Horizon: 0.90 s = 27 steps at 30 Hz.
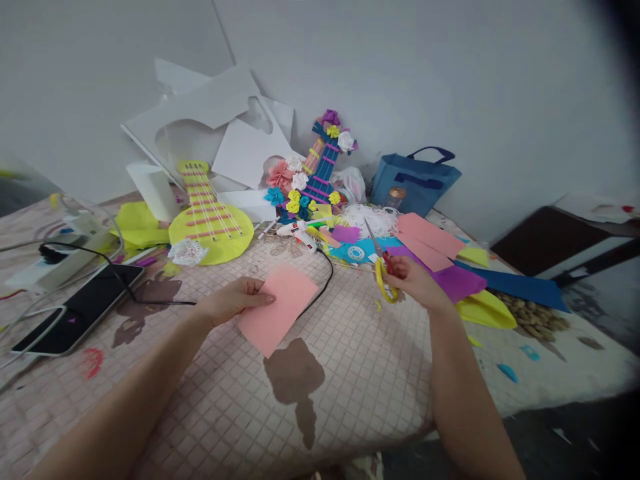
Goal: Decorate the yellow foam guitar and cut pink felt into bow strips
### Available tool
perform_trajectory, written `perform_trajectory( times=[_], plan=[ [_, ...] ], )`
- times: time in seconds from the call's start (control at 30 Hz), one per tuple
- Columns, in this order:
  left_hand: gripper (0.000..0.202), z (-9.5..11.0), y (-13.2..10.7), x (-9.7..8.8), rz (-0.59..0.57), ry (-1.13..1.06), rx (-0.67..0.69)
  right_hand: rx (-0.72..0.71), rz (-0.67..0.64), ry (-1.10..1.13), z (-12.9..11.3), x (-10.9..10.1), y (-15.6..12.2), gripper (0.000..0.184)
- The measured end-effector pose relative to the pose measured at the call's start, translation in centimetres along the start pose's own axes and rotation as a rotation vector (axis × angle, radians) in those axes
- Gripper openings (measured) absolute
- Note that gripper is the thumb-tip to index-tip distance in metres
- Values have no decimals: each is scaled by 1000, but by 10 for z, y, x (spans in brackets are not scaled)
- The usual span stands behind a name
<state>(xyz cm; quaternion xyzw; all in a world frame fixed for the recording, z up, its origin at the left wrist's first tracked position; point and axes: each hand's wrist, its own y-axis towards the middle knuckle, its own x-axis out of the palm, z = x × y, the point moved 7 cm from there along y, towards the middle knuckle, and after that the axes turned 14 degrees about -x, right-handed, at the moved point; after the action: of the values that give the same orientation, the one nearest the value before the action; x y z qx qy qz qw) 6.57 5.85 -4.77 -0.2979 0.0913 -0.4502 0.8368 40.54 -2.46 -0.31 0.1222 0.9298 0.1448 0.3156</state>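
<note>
My left hand [245, 300] pinches a square of pink paper [280, 310] by its left side, thumb on top, above the patterned tablecloth. On the right, my right hand [413, 280] is closed on scissors [379, 260] with yellow and red handles, their blades pointing up and away from me. Behind the hands lies a white glue gun [297, 233]. A yellow paper guitar [215, 223] with strings and pink bars leans at the back left. Farther back stands a blue paper guitar [323, 173] covered with paper flowers.
Folded pink paper [430, 240], purple paper [460, 283] and blue paper [530, 287] lie at the right, beside a pile of peanuts [535, 317]. A blue bag [415, 177] stands near the wall. Left are a tablet [83, 310], a power strip [63, 260] and cables. White board offcuts [200, 100] lean behind.
</note>
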Motion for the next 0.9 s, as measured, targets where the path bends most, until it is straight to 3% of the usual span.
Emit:
perform_trajectory(
  times=[0.07,0.17,0.3,0.4,0.6,0.9],
  plan=[
    [24,0,-1,3,-16,12,-3,-33,9,277,-23,17,2,49],
    [24,0,-4,10,-62,40,-16,-4,-38,560,-54,60,-1,38],
    [25,0,-6,17,-90,112,-14,99,-132,728,-74,121,-12,39],
    [24,-1,-6,19,-83,169,-27,169,-112,774,-78,146,-18,44],
    [27,-4,-5,26,-115,278,-45,273,-49,852,-78,159,-19,52],
    [29,-9,-2,34,-154,337,-33,246,-22,905,-83,162,-16,45]
  ],
)
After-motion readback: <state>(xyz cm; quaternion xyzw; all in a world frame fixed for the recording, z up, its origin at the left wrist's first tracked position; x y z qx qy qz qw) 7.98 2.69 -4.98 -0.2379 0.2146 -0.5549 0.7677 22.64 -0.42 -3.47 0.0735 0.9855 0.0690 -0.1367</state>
